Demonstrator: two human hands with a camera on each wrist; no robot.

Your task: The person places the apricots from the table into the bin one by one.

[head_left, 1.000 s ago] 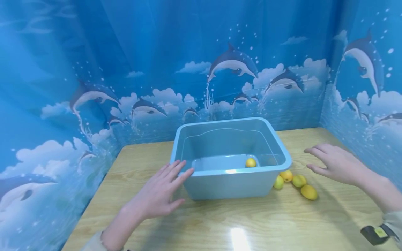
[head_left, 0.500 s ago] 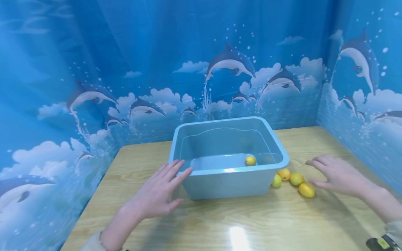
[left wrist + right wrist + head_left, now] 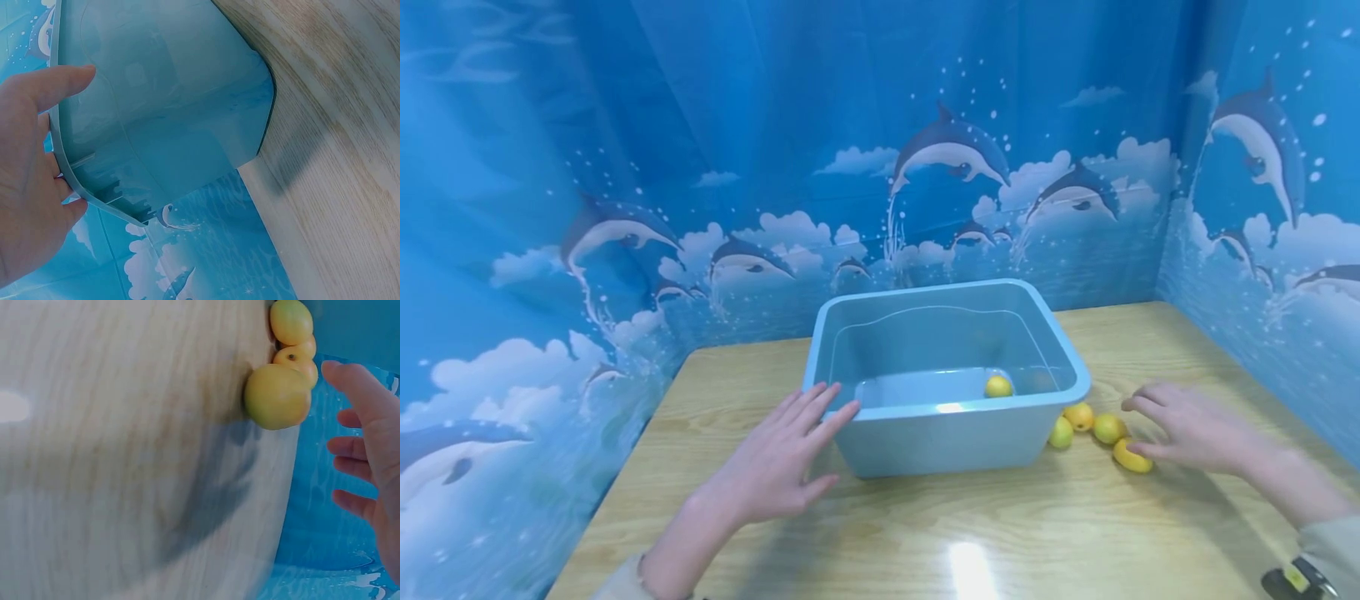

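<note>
Flanking a blue plastic bin (image 3: 947, 442), relaxed, empty left hand (image 3: 786, 458), right hand (image 3: 1195, 429); one round yellow fruit (image 3: 998, 386) inside, four yellowish fruits (image 3: 1108, 428) outside.

No text, brand, number or sign can be read in the 3 views. Below and to the right of the blue bin (image 3: 940, 442), as the head view shows it, a black wrist device (image 3: 1277, 583) bears 1 small yellow patch (image 3: 1296, 577) (perhaps a label, though too small to make out). The bin's own near wall shows no legible lettering, and the backdrop (image 3: 850, 83) behind the bin carries printed pictures of dolphins and clouds, with no readable words.
</note>
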